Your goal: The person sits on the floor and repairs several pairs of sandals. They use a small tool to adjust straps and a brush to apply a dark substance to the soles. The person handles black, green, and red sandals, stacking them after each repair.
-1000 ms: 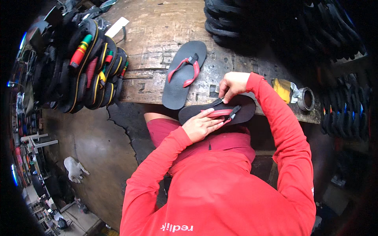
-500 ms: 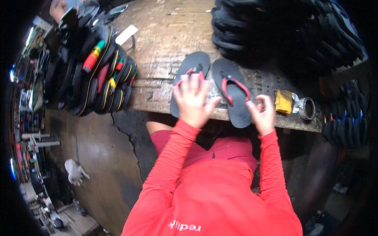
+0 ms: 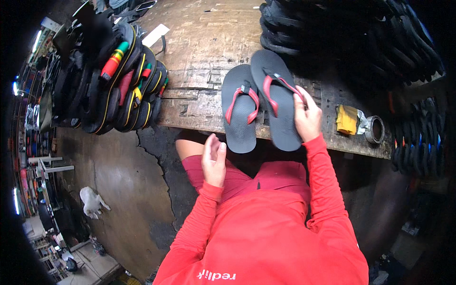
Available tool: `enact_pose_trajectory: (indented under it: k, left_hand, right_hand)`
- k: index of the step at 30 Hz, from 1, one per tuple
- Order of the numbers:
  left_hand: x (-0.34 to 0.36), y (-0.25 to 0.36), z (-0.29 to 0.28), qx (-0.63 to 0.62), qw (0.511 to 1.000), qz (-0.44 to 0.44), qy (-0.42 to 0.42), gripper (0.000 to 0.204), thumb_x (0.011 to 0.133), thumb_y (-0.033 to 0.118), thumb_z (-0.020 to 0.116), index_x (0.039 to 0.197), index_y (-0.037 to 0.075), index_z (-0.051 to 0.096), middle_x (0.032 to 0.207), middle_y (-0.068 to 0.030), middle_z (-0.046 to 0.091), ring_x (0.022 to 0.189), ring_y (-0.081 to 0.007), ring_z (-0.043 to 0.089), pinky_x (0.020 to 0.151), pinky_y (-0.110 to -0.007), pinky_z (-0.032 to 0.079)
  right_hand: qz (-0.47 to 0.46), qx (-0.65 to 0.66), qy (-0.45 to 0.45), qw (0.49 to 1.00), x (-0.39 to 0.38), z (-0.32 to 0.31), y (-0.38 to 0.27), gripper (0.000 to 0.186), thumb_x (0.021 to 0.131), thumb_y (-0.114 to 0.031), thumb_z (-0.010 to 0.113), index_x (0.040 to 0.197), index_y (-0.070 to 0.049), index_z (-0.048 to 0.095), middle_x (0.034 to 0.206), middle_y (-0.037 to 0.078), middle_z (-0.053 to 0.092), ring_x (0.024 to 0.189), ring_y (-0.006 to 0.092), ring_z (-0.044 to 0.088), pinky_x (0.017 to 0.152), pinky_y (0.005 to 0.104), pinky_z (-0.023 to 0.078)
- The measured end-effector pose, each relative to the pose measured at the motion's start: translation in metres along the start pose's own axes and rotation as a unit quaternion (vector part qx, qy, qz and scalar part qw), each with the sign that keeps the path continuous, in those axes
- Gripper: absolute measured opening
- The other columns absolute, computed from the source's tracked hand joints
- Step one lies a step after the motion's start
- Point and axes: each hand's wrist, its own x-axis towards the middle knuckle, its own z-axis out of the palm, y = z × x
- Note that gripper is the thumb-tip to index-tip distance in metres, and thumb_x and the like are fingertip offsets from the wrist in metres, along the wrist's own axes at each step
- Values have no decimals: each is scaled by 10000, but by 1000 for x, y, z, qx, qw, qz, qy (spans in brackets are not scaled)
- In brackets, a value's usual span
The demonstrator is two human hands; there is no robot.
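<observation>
A pair of black flip-flops with red straps lies side by side at the near edge of the worn wooden table. My right hand (image 3: 308, 116) grips the outer edge of the right flip-flop (image 3: 284, 124), whose front part slightly overlaps the left one. The left flip-flop (image 3: 241, 135) rests with its heel sticking out past the table edge. Just off that heel, my left hand (image 3: 214, 160) is open, fingers stretched upward, and holds nothing.
Stacked black flip-flops with yellow lines and coloured straps (image 3: 124, 102) stand at the left. A large dark pile of footwear (image 3: 342, 42) fills the back right. A yellow piece (image 3: 347, 119) and a tape roll (image 3: 375, 129) sit at the right edge. A white animal (image 3: 92, 202) lies on the floor.
My left hand has come off the left flip-flop and drawn back toward me. My right hand has taken hold of the right flip-flop, which has shifted up and left against the other.
</observation>
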Motion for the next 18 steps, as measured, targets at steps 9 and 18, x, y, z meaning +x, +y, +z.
enact_pose_trajectory:
  k: [9, 18]
  left_hand:
    - [5, -5, 45, -254, 957, -121, -74, 514, 953, 51, 687, 1384, 88, 409, 1252, -103, 588, 981, -229, 682, 710, -419, 668]
    - [-21, 9, -3, -120, 967, -147, -169, 498, 969, 176, 707, 1374, 67, 439, 1248, -94, 564, 1054, -213, 645, 748, -412, 662]
  right_hand:
    - [-36, 31, -214, 976, -44, 26, 7, 507, 950, -246, 721, 1397, -45, 594, 972, 154, 736, 854, 253, 719, 749, 365, 566]
    - [87, 198, -40, 975, -15, -48, 45, 596, 990, -302, 697, 1457, 18, 509, 1198, 99, 665, 1092, 143, 606, 999, 310, 472]
